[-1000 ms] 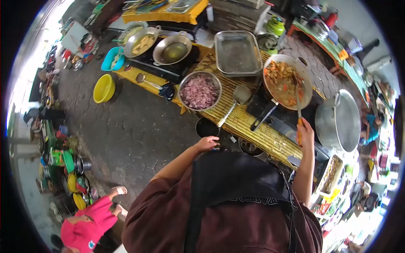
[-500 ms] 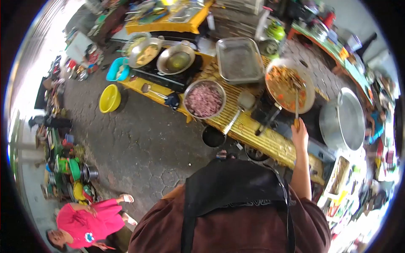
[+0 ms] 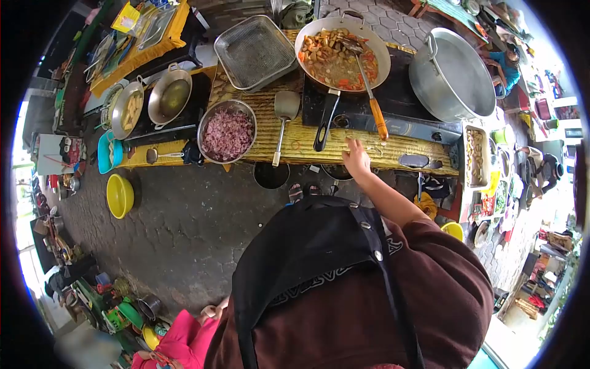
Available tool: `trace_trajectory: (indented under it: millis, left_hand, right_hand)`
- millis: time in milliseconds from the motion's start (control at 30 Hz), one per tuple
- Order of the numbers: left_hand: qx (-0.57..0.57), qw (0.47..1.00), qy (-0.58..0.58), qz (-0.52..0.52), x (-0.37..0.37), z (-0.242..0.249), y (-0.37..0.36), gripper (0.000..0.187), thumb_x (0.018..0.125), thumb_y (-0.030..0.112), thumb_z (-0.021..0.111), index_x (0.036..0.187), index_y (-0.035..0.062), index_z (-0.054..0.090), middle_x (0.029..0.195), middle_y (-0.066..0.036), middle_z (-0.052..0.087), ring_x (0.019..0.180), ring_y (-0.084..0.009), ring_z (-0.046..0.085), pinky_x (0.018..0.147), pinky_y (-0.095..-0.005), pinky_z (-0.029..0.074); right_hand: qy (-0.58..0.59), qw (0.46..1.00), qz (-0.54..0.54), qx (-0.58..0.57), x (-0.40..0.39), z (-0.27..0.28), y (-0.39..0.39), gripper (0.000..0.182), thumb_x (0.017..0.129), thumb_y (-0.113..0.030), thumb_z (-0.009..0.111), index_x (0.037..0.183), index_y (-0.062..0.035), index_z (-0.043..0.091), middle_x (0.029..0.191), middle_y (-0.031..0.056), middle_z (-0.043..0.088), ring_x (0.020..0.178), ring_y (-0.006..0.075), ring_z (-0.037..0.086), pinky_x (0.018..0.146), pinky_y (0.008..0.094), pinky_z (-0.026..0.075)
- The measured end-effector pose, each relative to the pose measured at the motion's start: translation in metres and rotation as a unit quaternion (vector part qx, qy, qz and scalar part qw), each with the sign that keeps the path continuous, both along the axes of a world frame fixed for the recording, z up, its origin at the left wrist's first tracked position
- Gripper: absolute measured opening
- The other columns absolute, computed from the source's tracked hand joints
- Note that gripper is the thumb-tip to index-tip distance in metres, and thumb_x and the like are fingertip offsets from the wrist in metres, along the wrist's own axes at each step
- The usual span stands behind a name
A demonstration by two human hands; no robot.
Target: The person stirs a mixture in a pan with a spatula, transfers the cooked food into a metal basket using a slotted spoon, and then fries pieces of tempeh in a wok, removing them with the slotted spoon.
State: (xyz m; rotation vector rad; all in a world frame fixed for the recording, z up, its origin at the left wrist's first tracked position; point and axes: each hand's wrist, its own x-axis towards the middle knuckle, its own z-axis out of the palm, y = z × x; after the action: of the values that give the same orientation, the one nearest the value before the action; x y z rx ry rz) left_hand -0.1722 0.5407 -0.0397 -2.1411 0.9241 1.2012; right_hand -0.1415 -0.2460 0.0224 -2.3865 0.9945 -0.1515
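My right hand (image 3: 356, 160) is over the front edge of the yellow corrugated table (image 3: 295, 140), below the stove's knob (image 3: 342, 121). Its fingers are apart and it holds nothing. Close by are a black pan handle (image 3: 327, 123) and the orange wooden handle (image 3: 378, 120) of a spatula. The spatula's metal head rests in a wide pan (image 3: 382, 61) of food with red-orange pieces and broth. The pan stands on the black stove (image 3: 402, 92). My left hand is out of view.
Left along the table are a turner (image 3: 286, 106), a bowl of chopped reddish onions (image 3: 227, 132), a rectangular metal tray (image 3: 255, 52) and two oily woks. A large pot (image 3: 452, 74) stands right. A yellow basin (image 3: 120, 195) is on the floor; a person in pink (image 3: 184, 344) is lower left.
My right hand has let go of the spatula's wooden handle and drawn back toward the table's front edge. The spatula stays leaning in the pan. My view has turned to the right.
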Motion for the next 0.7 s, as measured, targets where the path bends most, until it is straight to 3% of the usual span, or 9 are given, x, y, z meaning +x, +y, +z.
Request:
trace_trajectory:
  millis: [200, 367, 533, 567, 633, 667, 700]
  left_hand:
    - [0.014, 0.992, -0.098, -0.073, 0.071, -0.037, -0.055, 0.036, 0.087, 0.014, 0.036, 0.115, -0.0046, 0.047, 0.119, -0.016, 0.053, 0.113, -0.0291, 0.048, 0.096, -0.0374, 0.036]
    - [0.047, 0.979, -0.16, -0.122, 0.07, -0.04, -0.057, 0.038, 0.09, 0.013, 0.032, 0.12, -0.0063, 0.044, 0.124, -0.015, 0.051, 0.117, -0.0282, 0.045, 0.1, -0.0365, 0.033]
    - [0.093, 0.961, -0.213, -0.149, 0.072, -0.043, -0.048, 0.04, 0.092, 0.012, 0.029, 0.126, -0.0079, 0.04, 0.129, -0.015, 0.048, 0.122, -0.0273, 0.043, 0.104, -0.0355, 0.03]
    - [0.092, 0.961, -0.217, -0.145, 0.073, -0.043, -0.047, 0.04, 0.092, 0.012, 0.029, 0.126, -0.0079, 0.04, 0.129, -0.015, 0.048, 0.122, -0.0273, 0.043, 0.104, -0.0355, 0.03]
    - [-0.039, 0.982, -0.15, 0.107, 0.075, -0.043, -0.043, 0.042, 0.09, 0.007, 0.026, 0.123, -0.0163, 0.035, 0.131, -0.022, 0.042, 0.125, -0.0333, 0.037, 0.107, -0.0415, 0.026]
    - [-0.036, 0.982, -0.149, 0.109, 0.044, -0.023, -0.028, 0.042, 0.09, 0.007, 0.026, 0.123, -0.0163, 0.035, 0.131, -0.022, 0.042, 0.125, -0.0333, 0.037, 0.107, -0.0415, 0.026]
    - [-0.029, 0.985, -0.165, 0.039, 0.028, -0.016, -0.019, 0.043, 0.09, 0.01, 0.026, 0.123, -0.0164, 0.034, 0.133, -0.022, 0.039, 0.126, -0.0329, 0.036, 0.107, -0.0414, 0.025]
  right_hand:
    - [-0.007, 0.998, -0.053, -0.045, 0.044, -0.021, -0.031, 0.045, 0.073, -0.02, 0.068, 0.111, -0.0111, 0.045, 0.109, 0.0118, 0.047, 0.096, 0.0339, 0.054, 0.073, 0.0427, 0.049]
    - [0.031, 0.993, -0.111, 0.017, 0.058, -0.016, -0.028, 0.038, 0.074, -0.018, 0.065, 0.108, -0.0106, 0.048, 0.109, 0.0108, 0.049, 0.098, 0.032, 0.055, 0.073, 0.0423, 0.049]
    - [0.017, 0.988, -0.151, -0.013, 0.062, -0.034, -0.03, 0.036, 0.076, -0.022, 0.062, 0.107, -0.0103, 0.047, 0.111, 0.0084, 0.05, 0.096, 0.0305, 0.057, 0.073, 0.0422, 0.049]
    - [0.013, 0.989, -0.148, -0.015, 0.065, -0.033, -0.033, 0.036, 0.076, -0.022, 0.062, 0.107, -0.0103, 0.047, 0.111, 0.0084, 0.05, 0.096, 0.0305, 0.057, 0.073, 0.0422, 0.049]
    - [0.041, 0.986, -0.16, 0.021, 0.065, -0.032, -0.033, 0.037, 0.077, -0.023, 0.062, 0.108, -0.0102, 0.047, 0.112, 0.008, 0.05, 0.097, 0.0304, 0.056, 0.074, 0.0427, 0.049]
    - [0.023, 0.985, -0.171, 0.009, 0.064, -0.038, -0.033, 0.036, 0.076, -0.026, 0.063, 0.106, -0.0115, 0.048, 0.111, 0.0092, 0.052, 0.097, 0.031, 0.057, 0.073, 0.0431, 0.048]
    - [0.024, 0.986, -0.166, 0.012, 0.061, -0.05, -0.034, 0.036, 0.076, -0.026, 0.063, 0.106, -0.0115, 0.048, 0.111, 0.0092, 0.052, 0.097, 0.031, 0.057, 0.073, 0.0431, 0.048]
